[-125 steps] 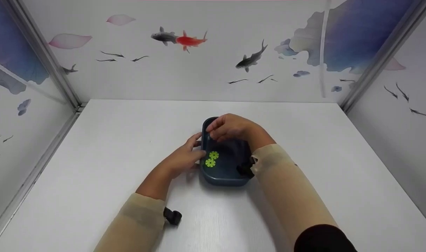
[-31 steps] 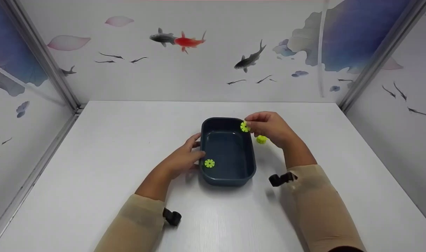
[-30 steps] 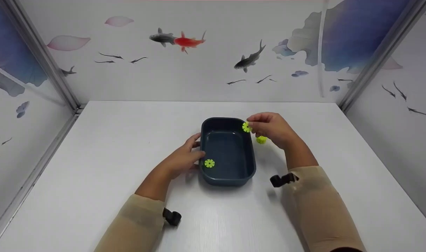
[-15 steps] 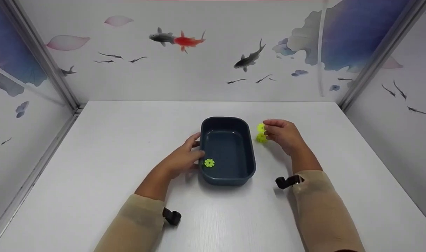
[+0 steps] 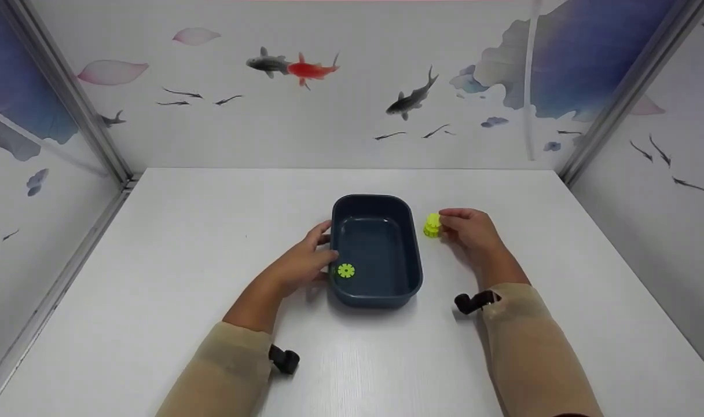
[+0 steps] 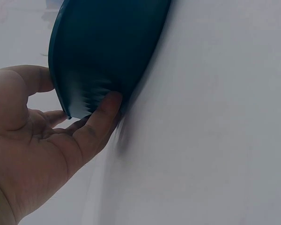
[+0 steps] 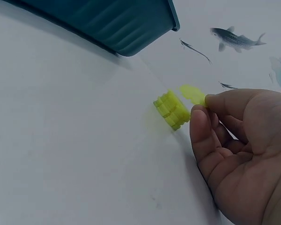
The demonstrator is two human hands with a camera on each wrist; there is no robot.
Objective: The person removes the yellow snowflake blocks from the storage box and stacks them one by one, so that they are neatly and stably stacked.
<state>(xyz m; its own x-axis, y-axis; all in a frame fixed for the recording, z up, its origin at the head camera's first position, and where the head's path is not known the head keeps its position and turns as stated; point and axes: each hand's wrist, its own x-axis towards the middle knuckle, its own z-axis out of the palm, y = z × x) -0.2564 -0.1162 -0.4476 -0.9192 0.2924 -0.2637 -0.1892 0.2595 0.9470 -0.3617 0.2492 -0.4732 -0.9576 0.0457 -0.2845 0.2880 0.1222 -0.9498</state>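
The left hand (image 5: 303, 262) grips the near left rim of the dark blue tray (image 5: 410, 243), thumb inside and fingers curled against the outer wall, steadying it on the white surface (image 5: 184, 260). The right hand (image 5: 470, 230) pinches one yellow-green gear disc (image 7: 193, 94) just over a small stack of the same discs (image 7: 172, 109) standing right of the tray. If the disc is let go off-centre, it would likely slide off or tip the short stack. Counted: one tray, one disc (image 5: 346, 270) lying inside it, one held disc, one stack whose layers cannot be counted.
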